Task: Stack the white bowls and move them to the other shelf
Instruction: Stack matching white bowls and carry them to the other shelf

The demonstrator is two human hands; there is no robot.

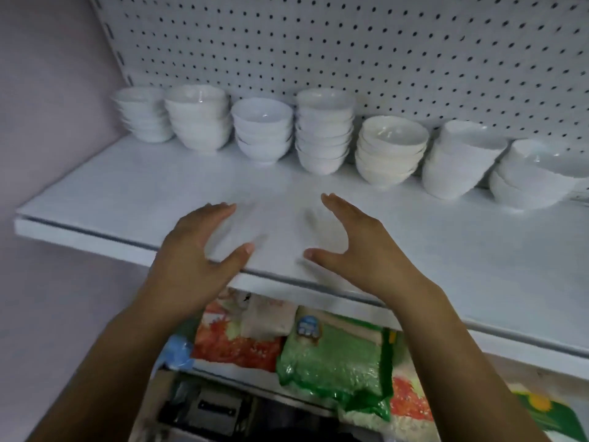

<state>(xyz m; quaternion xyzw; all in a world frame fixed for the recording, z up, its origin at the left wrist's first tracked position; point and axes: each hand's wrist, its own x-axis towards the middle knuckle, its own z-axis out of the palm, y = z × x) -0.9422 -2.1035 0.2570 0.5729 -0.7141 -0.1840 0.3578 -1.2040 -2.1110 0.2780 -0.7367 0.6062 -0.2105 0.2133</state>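
white bowls [322,132]: smooth and glossy to my eye, glazed like ceramic, with small bright glints inside the rims.
cream stack [390,151]: the same hard gloss, in a warmer off-white.
shelf [127,189]: smooth white painted top, satin rather than shiny; it looks like sheet metal to me.
pegboard [350,43]: white perforated panel, flat and matt.
wall [47,90]: pale plain paint, matt.
green bag [334,358]: thin clear plastic film, shiny and crinkled, grainy where the contents press against it.
red bag [236,346]: printed plastic film, glossy, creased.
left hand [197,247]: my bare skin, matt.
right hand [357,247]: bare skin too, matt.
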